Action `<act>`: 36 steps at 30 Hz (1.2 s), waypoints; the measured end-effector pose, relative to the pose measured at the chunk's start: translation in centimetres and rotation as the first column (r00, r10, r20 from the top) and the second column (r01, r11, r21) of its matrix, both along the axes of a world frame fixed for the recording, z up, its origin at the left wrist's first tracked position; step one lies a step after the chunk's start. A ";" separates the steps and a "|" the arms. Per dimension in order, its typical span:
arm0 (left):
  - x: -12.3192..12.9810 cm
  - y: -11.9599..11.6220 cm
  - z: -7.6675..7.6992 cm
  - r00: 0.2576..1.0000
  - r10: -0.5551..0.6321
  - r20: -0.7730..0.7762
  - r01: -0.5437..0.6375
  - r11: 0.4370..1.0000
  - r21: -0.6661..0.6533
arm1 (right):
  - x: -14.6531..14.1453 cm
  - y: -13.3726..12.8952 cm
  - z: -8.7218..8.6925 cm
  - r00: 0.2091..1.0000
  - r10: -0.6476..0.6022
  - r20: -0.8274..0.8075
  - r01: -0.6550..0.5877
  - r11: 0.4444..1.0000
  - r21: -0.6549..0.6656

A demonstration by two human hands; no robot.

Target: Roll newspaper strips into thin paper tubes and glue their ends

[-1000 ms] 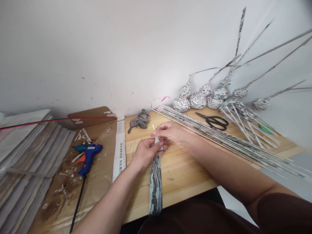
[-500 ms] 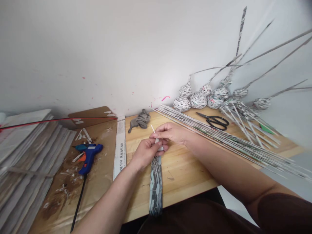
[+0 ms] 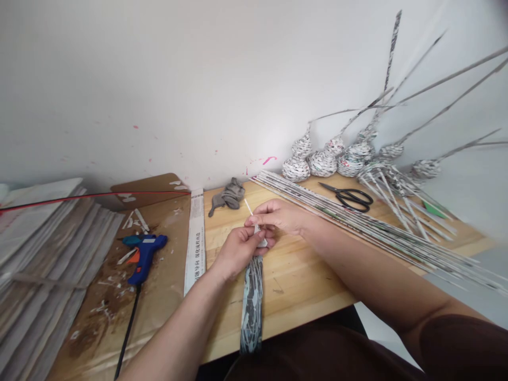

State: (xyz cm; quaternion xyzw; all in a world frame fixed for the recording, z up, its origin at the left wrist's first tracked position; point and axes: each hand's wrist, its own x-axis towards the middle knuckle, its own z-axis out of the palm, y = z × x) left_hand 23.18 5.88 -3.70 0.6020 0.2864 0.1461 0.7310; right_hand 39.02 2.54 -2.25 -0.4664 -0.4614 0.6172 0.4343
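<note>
A long paper strip [image 3: 252, 307] with streaky grey-blue print runs from the hands down over the wooden table's front edge. Its upper end narrows to a thin white tip [image 3: 248, 207] that points up and left. My left hand [image 3: 238, 247] pinches the strip between thumb and fingers where it narrows. Just above and touching it, my right hand [image 3: 270, 218] has its thumb and forefinger closed at the base of the white tip. The fingers hide part of the rolled paper.
A blue glue gun [image 3: 146, 258] lies on brown cardboard at left, beside stacked newspaper [image 3: 51, 264]. Behind the hands is a grey cloth [image 3: 229, 196]. Paper sticks [image 3: 337, 214], black scissors [image 3: 349, 198] and woven paper gourds [image 3: 296, 168] occupy the right side.
The hanging part of the strip has swung slightly left and looks turned. The white tip has shifted a little up and left. Both hands keep nearly the same place.
</note>
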 end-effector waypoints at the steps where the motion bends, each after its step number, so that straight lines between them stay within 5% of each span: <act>1: 0.0 0.0 0.0 1.000 -0.004 0.000 0.004 1.000 0.003 | -0.1 0.0 -0.1 0.999 -0.041 -0.003 0.041 0.999 0.003; 5: 0.0 -0.1 0.0 1.000 -0.023 -0.008 0.023 1.000 0.014 | -0.5 0.2 -0.4 0.970 -0.243 -0.029 0.243 0.970 0.018; 11: 0.0 -0.1 0.0 1.000 -0.029 -0.004 0.029 1.000 0.009 | 0.0 0.0 0.0 0.999 0.037 -0.025 -0.037 0.999 -0.023; 16: -0.1 0.1 -0.1 0.999 -0.049 -0.008 0.050 0.998 0.038 | -0.3 0.0 -0.2 0.984 -0.178 -0.007 0.178 0.984 -0.017; 21: -0.1 0.2 -0.1 0.999 -0.050 0.008 0.050 0.999 0.012 | 0.0 0.0 -0.2 0.999 0.042 -0.002 -0.042 0.999 0.006; 27: -0.1 0.1 -0.3 0.998 -0.061 0.021 0.061 0.998 0.002 | 0.1 0.3 -0.6 0.970 -0.239 -0.029 0.241 0.969 0.047; 32: -0.1 0.2 -0.2 0.998 -0.051 0.028 0.051 0.999 0.002 | 0.0 0.0 0.0 1.000 0.019 -0.013 -0.019 1.000 -0.005; 36: -0.1 0.3 -0.3 0.997 -0.067 0.034 0.066 0.997 0.027 | -0.1 -0.1 -0.1 0.991 -0.136 -0.011 0.136 0.991 0.009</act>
